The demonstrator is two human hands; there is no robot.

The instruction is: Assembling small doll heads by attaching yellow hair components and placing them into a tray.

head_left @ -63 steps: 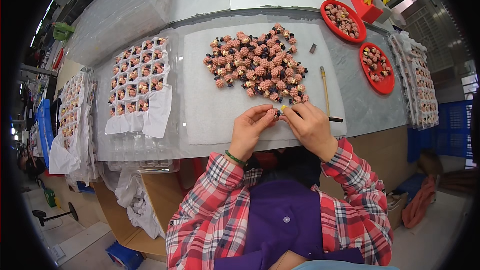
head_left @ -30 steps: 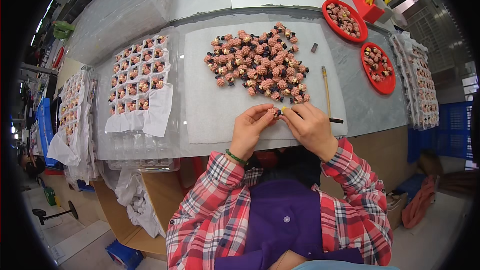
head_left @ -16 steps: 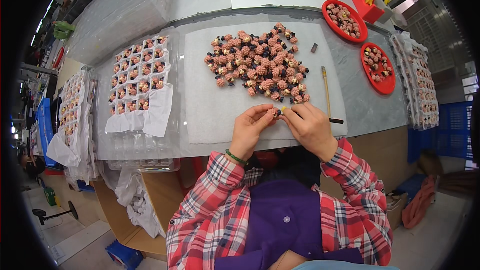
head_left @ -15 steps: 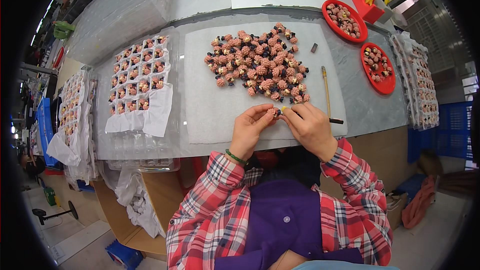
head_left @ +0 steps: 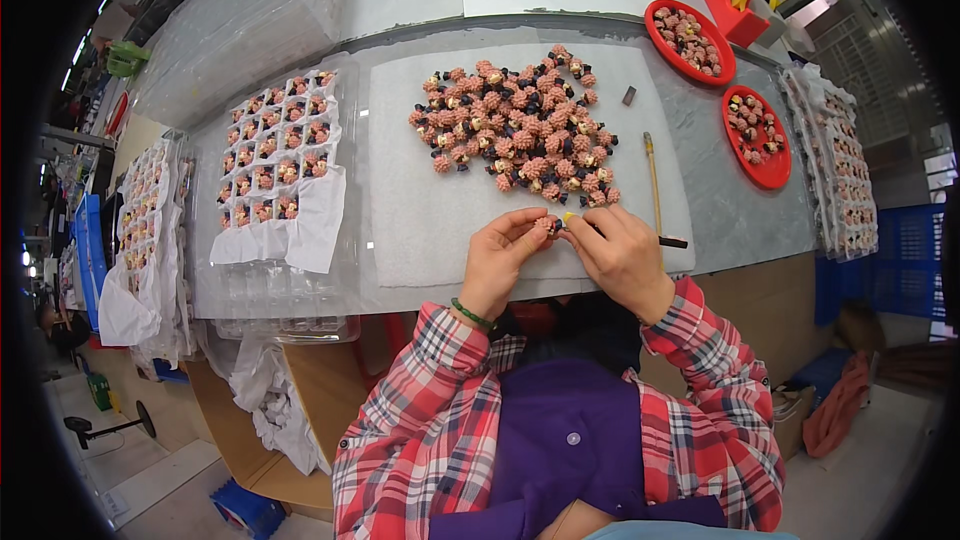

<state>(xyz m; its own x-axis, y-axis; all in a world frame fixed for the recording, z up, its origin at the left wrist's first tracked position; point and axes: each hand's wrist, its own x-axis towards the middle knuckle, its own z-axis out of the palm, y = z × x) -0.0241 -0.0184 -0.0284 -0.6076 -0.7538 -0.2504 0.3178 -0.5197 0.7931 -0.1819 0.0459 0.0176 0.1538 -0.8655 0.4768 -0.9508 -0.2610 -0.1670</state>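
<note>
Close to the table's front edge, my left hand [head_left: 492,262] pinches a small figurine [head_left: 546,225] with pink curly hair and a dark body. My right hand [head_left: 625,262] closes on the figurine's other side, fingertips pressed together. A small yellow piece [head_left: 569,216] shows at the right fingertips; its kind is unclear. Beyond both hands, a heap of similar figurines [head_left: 520,120] covers the middle of a white foam mat [head_left: 400,230]. A black stick end [head_left: 673,242] juts out beside my right hand; whether that hand holds it is hidden.
Left of the mat stands a clear compartment tray [head_left: 340,285] with paper and rows of figurines. A thin wooden stick [head_left: 653,180] and a small dark block [head_left: 629,96] lie on the right. Two red plates [head_left: 770,172] hold figurines. Stacked clear trays [head_left: 240,30] rise at back left.
</note>
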